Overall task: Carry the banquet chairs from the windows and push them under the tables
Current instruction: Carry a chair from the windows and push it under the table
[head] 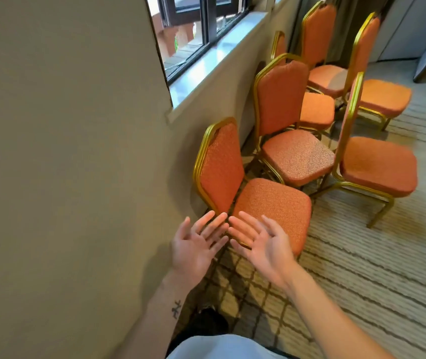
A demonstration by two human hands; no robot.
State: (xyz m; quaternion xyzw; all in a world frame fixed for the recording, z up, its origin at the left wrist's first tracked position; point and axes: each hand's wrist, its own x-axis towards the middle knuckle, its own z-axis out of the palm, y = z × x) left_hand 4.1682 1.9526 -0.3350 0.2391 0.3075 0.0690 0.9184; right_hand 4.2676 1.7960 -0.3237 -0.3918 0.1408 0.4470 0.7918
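Several orange banquet chairs with gold metal frames stand along the wall under the window. The nearest chair has its back against the wall and its seat toward the room. My left hand and my right hand are both stretched out palm up with fingers spread, just in front of that chair's near seat edge, holding nothing. Behind it stands a second chair, and to its right a third chair seen from the side. No table is in view.
The beige wall fills the left side, with the window sill above the chairs. More chairs crowd the far corner by a curtain. Patterned carpet stretches to the right. My dark shoe is below.
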